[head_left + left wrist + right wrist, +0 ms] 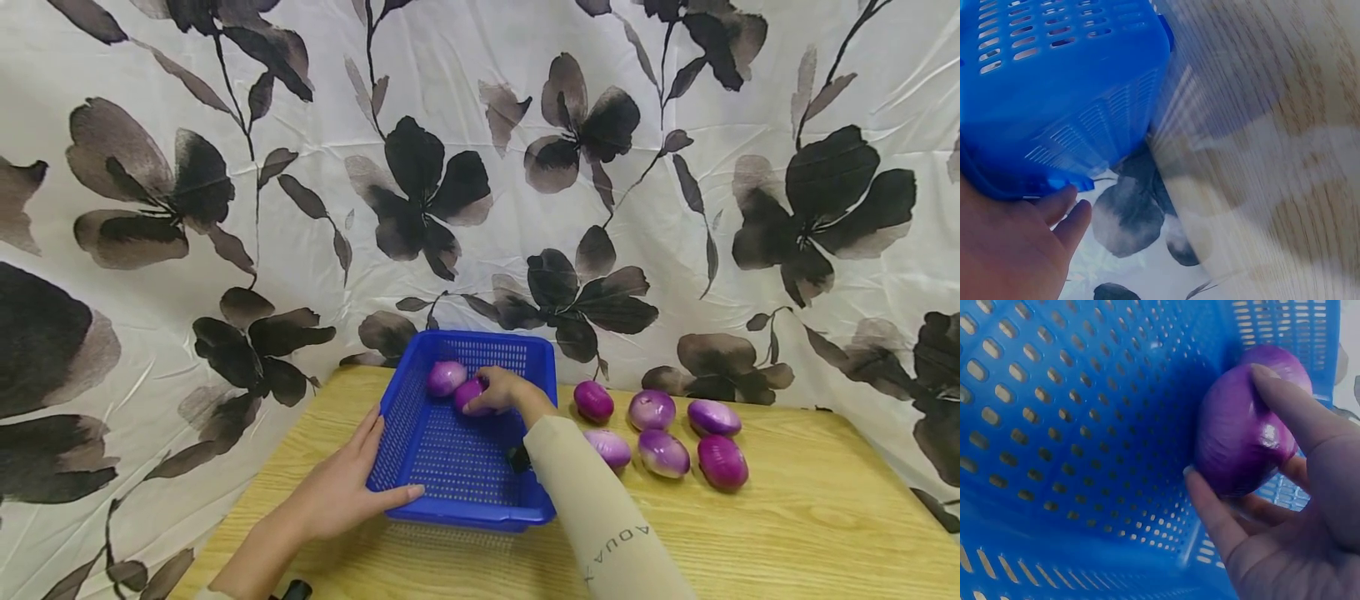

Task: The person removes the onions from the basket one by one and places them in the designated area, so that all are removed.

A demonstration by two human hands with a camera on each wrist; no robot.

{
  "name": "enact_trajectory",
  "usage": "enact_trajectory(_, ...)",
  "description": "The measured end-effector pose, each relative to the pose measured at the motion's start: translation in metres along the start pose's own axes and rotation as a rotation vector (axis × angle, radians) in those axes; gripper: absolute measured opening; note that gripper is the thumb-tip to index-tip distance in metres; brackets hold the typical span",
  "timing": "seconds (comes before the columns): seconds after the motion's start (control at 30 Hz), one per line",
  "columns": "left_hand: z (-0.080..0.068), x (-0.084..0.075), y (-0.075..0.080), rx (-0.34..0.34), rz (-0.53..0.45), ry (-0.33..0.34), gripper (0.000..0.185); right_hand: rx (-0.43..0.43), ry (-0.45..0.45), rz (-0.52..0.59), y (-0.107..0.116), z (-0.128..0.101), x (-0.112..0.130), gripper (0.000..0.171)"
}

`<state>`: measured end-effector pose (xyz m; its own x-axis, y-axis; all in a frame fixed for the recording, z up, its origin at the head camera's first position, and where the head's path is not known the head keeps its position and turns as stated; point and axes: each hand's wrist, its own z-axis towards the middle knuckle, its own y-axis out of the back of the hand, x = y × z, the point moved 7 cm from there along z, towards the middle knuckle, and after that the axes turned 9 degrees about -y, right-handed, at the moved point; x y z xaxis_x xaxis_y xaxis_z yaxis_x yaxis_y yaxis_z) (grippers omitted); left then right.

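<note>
A blue plastic basket (450, 454) stands on the wooden table (787, 533). My left hand (367, 471) braces its near-left corner, fingers straight along the side wall and thumb lying on the front rim. The left wrist view shows those fingers (1063, 209) just under the basket's rim (1054, 81). My right hand (501, 390) reaches into the basket's far end and grips a purple onion (468, 394). In the right wrist view, thumb and fingers of that hand (1227, 422) curl round the onion (1238, 450), close to the basket's perforated wall (1085, 425). Another onion (446, 377) lies in the basket's far corner.
Several purple onions lie on the table right of the basket, the nearest (593, 401) beside its far right corner and the farthest (722, 461) toward the right. A floral cloth (480, 167) hangs behind and drapes past the table's left edge (1129, 219).
</note>
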<state>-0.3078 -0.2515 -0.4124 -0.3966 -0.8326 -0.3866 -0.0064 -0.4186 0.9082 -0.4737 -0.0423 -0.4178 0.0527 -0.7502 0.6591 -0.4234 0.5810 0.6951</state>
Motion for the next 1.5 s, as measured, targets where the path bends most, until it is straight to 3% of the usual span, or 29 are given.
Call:
enact_trajectory(0.33, 0.000, -0.002, -0.002, 0.013, -0.004, -0.002, 0.127, 0.033, -0.028, 0.009, 0.008, -0.018, 0.005, 0.075)
enact_trajectory(0.6, 0.004, 0.002, 0.000, 0.018, 0.010, 0.011, 0.128, -0.037, 0.010, 0.026, 0.027, -0.033, 0.018, 0.073)
enact_trajectory(1.0, 0.002, -0.001, 0.000, 0.000, -0.007, -0.017, 0.126, -0.200, 0.068, -0.099, 0.059, -0.071, 0.024, 0.074)
enact_trajectory(1.37, 0.002, -0.001, -0.001, 0.002, -0.011, -0.011, 0.127, -0.186, 0.109, 0.054, 0.070, -0.103, 0.006, 0.080)
enact_trajectory(1.5, 0.002, -0.001, -0.001, 0.004, -0.014, -0.006, 0.127, -0.231, 0.144, 0.053, 0.074, -0.113, 0.000, 0.075)
